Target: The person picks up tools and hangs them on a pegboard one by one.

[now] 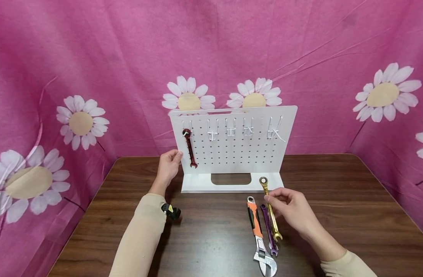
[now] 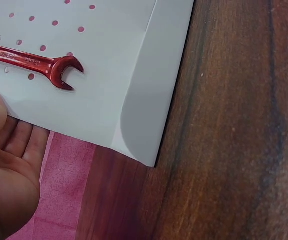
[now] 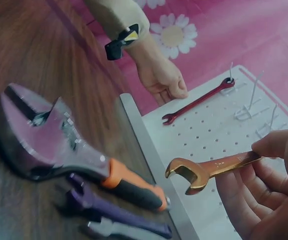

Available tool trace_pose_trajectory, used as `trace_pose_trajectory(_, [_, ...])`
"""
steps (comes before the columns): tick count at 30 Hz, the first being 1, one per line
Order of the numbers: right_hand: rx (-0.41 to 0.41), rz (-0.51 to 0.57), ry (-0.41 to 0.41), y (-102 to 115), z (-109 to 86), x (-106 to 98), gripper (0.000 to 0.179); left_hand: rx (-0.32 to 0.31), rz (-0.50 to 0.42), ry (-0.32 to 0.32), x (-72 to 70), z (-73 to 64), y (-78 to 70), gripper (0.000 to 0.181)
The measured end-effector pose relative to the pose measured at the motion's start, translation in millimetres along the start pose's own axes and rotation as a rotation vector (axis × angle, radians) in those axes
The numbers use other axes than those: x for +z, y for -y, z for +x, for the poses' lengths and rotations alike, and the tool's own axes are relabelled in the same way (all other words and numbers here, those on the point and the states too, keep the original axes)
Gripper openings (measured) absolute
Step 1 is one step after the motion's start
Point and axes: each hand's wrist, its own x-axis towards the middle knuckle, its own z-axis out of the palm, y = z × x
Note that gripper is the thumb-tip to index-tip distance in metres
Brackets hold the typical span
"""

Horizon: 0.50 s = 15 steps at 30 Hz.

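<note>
My right hand (image 1: 294, 207) pinches a gold combination wrench (image 1: 270, 209) between thumb and fingers, its open end toward me in the head view. At the left edge of a white pegboard (image 1: 232, 154), my left hand (image 1: 168, 167) grips the panel, thumb in front and fingers behind. A red combination wrench (image 1: 190, 150) hangs by its ring end from the leftmost hook, close to that hand. Below the gold wrench lie a purple wrench (image 1: 268, 229) and an adjustable wrench (image 1: 256, 227) with an orange and black handle. Beside the purple one, a silver wrench (image 3: 128, 231) shows in the right wrist view.
Several white wire hooks (image 1: 231, 127) stick out along the upper pegboard. Its flat base (image 1: 197, 184) with a cutout stands on the brown wooden table (image 1: 204, 231). Behind hangs a pink cloth (image 1: 138, 57) printed with white flowers.
</note>
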Motion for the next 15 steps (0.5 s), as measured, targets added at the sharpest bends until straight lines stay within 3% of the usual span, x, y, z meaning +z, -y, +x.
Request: trace_pose_trajectory(15, [-0.077,-0.028,-0.047,23.6,24.9,17.6,0.019,0.006,0.03,0.017,-1.2,-0.1,-1.9,0.024])
